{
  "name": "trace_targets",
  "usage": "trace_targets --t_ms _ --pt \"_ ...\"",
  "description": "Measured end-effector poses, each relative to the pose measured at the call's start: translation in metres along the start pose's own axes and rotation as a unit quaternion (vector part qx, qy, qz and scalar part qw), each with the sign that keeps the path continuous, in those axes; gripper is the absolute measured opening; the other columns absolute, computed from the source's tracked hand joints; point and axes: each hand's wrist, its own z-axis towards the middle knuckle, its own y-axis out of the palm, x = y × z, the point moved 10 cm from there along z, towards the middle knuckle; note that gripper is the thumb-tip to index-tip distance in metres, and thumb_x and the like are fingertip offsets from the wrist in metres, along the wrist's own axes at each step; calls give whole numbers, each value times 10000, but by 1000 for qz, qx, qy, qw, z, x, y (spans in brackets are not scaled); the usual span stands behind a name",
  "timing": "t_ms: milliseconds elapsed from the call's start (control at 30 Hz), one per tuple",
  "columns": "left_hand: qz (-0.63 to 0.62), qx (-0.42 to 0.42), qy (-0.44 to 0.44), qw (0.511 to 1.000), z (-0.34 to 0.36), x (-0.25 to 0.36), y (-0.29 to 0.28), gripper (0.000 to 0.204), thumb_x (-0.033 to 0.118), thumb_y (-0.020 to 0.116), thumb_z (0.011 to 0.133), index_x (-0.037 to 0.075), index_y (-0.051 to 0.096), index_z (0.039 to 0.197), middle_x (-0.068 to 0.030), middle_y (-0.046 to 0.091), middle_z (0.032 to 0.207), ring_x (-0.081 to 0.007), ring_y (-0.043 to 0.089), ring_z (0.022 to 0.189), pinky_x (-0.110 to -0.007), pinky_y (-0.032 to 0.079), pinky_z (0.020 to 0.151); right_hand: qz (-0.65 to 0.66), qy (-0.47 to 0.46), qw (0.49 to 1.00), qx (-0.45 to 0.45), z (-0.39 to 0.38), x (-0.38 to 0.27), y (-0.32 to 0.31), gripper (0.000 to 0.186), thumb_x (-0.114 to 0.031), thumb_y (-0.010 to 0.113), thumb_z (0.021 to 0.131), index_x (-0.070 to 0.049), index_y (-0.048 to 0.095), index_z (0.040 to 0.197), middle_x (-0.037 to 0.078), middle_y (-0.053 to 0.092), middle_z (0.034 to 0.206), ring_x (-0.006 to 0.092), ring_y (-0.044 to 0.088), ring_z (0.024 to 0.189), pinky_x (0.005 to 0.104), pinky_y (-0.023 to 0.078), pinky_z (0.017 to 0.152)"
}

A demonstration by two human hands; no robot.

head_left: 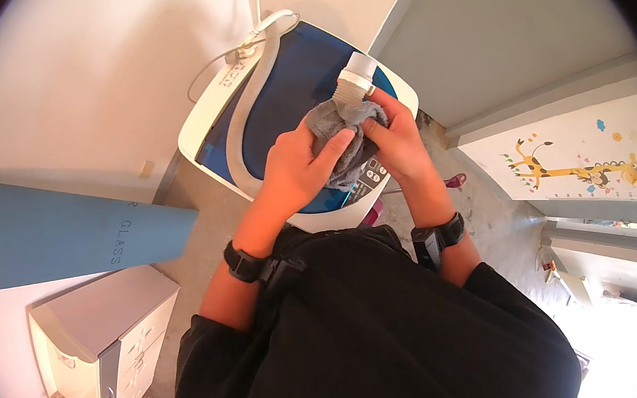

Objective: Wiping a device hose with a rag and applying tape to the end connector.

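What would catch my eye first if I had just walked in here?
Most likely the person's bare left hand and right hand, holding a crumpled grey cloth above centre, a pale ribbed hose with a white plastic end jutting beyond it. Beneath them sits a white rounded-corner machine with a glossy dark blue lid. Then come a flat blue panel at far left and a yellow giraffe picture on the right.
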Motion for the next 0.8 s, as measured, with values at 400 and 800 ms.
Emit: trace_targets --t_ms 400,800 --pt "-102 -97 -21 990 13 -11 6 292 281 512 984 13 597 1063 -136 655 841 -256 651 752 -350 492 683 -20 -43 995 85 6 -11 7 482 78 593 810 15 519 1282 113 658 1137 182 632 1028 304 494 892" --pt "-376 -130 -93 913 -17 -18 22 380 240 477 1024 -29 504 1291 -57 605 1141 -110 533 1078 -290 446 938 -13 -12 996 -82 -9 -13 21 543 79 535 791 15 498 1328 98 604 1230 173 577 1124 327 434 991"
